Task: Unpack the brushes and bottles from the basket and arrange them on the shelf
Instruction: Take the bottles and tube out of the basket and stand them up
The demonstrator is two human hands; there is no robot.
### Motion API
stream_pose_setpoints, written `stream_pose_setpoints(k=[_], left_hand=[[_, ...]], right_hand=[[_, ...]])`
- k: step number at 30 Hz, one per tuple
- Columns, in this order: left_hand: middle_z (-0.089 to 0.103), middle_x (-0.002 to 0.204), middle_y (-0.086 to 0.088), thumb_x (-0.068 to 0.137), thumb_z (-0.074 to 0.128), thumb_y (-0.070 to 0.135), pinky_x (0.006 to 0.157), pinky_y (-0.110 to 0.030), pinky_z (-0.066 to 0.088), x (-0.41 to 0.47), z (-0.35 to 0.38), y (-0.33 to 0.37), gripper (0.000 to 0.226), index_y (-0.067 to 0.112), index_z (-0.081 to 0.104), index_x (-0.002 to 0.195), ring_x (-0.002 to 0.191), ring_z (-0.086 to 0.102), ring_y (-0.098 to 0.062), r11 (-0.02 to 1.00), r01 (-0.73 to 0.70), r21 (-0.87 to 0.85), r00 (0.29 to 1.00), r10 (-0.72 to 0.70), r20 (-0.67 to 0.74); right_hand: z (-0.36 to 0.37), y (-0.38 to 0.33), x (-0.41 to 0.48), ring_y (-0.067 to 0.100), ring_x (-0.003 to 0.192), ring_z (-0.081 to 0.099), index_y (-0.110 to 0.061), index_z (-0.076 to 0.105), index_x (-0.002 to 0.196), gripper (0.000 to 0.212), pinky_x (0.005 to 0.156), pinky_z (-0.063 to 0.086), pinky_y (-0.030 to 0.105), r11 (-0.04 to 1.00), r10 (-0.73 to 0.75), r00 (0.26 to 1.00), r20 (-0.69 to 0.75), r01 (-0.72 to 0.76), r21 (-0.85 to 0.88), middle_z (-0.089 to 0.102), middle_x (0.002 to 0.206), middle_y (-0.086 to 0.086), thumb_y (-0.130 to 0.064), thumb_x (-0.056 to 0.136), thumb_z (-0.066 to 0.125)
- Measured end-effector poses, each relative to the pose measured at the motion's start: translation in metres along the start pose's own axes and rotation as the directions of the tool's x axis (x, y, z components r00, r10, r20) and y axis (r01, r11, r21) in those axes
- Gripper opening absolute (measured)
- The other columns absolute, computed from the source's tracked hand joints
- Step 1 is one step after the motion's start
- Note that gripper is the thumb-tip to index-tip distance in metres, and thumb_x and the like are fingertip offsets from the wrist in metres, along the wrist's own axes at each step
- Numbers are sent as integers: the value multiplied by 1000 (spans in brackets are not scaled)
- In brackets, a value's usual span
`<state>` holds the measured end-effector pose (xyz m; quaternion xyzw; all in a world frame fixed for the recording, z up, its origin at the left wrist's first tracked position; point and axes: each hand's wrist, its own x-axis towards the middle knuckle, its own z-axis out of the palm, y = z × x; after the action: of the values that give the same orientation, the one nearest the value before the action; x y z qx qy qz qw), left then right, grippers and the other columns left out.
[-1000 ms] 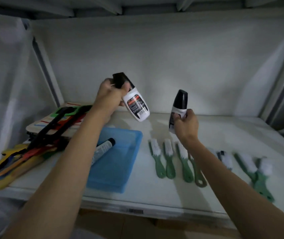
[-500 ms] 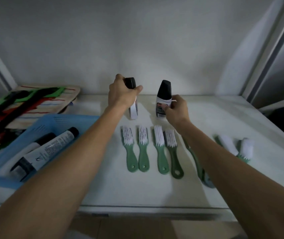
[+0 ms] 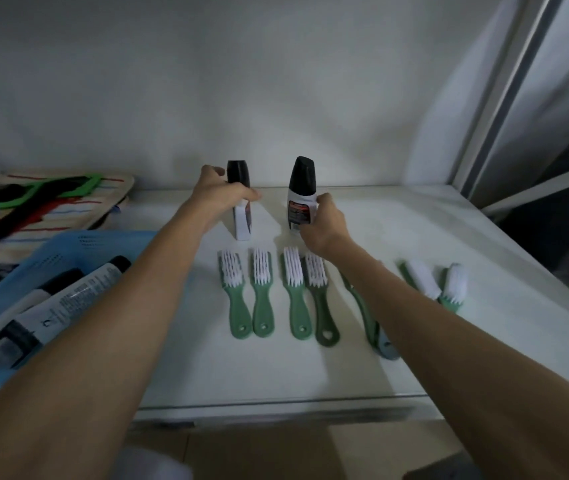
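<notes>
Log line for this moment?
left hand: grips bottle upright on shelf | right hand: grips second bottle | brushes: laid out

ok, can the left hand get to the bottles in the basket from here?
Probably, once it lets go: the left hand grips a bottle on the shelf. The basket is open-topped beside that arm, its bottles uncovered.

The left hand [image 3: 222, 199] covers the middle of the left bottle [image 3: 241, 216]. The right forearm [image 3: 376, 289] hides most of a fifth green brush [image 3: 375, 332]. The blue basket [image 3: 68, 244] runs off the left edge, and its bottle labels [image 3: 75, 299] are too small to read.
</notes>
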<state>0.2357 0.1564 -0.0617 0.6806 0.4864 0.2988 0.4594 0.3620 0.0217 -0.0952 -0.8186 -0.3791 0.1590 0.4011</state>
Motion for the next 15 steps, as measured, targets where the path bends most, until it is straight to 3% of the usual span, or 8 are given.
stream_pose_setpoints(k=[2, 5, 8, 10, 12, 15], left_hand=[[53, 130, -7, 63, 89, 19, 92, -28, 44, -8, -8, 6, 96, 9, 35, 141, 113, 54, -20, 999, -10, 32, 1000, 9, 18], [52, 133, -8, 69, 86, 10, 89, -22, 39, -25, -38, 6, 88, 5, 39, 142, 117, 51, -18, 995, -20, 93, 998, 14, 61], [59, 131, -9, 74, 70, -11, 93, -24, 45, -43, -90, -9, 62, 7, 54, 132, 111, 55, -17, 984, -25, 174, 996, 10, 85], [64, 127, -8, 74, 63, -16, 93, -29, 48, -53, -127, -21, 53, 11, 64, 119, 113, 59, -21, 969, 15, 245, 1000, -17, 9], [66, 116, -7, 74, 65, -15, 83, -27, 46, -61, -160, -29, 40, 11, 70, 105, 105, 61, -23, 950, 75, 303, 988, -29, -155], [65, 91, -16, 75, 65, -2, 68, -28, 46, -79, -188, -45, 24, -2, 67, 99, 79, 61, -25, 845, 271, 461, 925, -95, -369]], right_hand=[[0, 1, -3, 40, 108, 55, -1, 36, 129, 49, 86, 48, 41, 999, 13, 1000, -21, -14, -46, 53, 125, 23, -3, 87, 59], [1, -9, -15, 45, 116, 50, 0, 34, 127, 50, 95, 47, 49, 993, 121, 979, -167, -117, 32, 45, 130, 25, -6, 84, 59], [4, -34, -43, 41, 105, 53, 1, 42, 116, 33, 82, 47, 43, 984, 144, 951, -272, -109, 143, 51, 119, 23, -4, 85, 53], [13, -58, -64, 33, 87, 55, -1, 53, 96, 12, 70, 41, 33, 980, 66, 981, -184, -29, 199, 57, 97, 17, 0, 86, 46], [29, -84, -82, 28, 77, 55, -1, 59, 82, 15, 66, 41, 29, 973, -30, 998, -47, 40, 228, 59, 84, 16, -2, 88, 45], [66, -128, -109, 28, 85, 62, -7, 57, 82, 10, 76, 53, 32, 950, -102, 969, 226, 27, 310, 63, 92, 17, -9, 87, 49]])
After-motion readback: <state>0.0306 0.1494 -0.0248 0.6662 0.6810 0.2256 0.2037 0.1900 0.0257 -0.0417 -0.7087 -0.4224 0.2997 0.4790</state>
